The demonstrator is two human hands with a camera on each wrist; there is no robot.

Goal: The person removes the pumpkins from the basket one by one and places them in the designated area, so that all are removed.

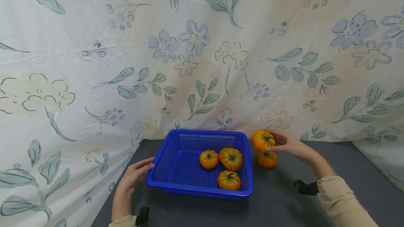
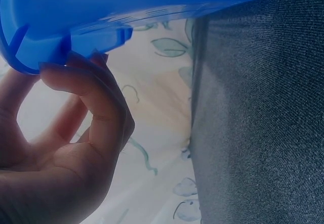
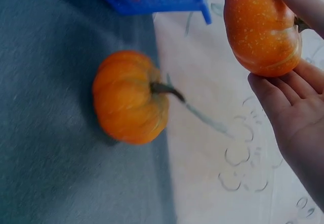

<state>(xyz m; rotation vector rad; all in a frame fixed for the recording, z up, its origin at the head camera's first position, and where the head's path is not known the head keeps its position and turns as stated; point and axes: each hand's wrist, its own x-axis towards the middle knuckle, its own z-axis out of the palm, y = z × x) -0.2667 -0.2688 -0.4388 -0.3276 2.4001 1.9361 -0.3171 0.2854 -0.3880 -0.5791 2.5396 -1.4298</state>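
A blue basket with slotted sides stands at the lower centre of the head frame, on a dark grey surface. Three orange pumpkins sit inside it: a middle pumpkin, a larger pumpkin just beside it to the right, and a lower-right pumpkin near the front corner. Whether these three touch one another is hard to tell from above. The basket's perforated floor shows to the left of them.

The left hand is at the basket's left edge, fingers bent, gripping the rim; the left wrist view shows the bent fingers against the blue plastic, though their exact hold beneath the rim is partly hidden.

The right hand, right of centre in the head frame, holds a pumpkin, the held pumpkin, between thumb and fingers outside the basket, near its upper right corner. Just below it in the frame, a loose pumpkin rests on the surface; the right wrist view shows the two apart, the loose one's stem curved. A flowered cloth hangs behind, filling the upper frame.
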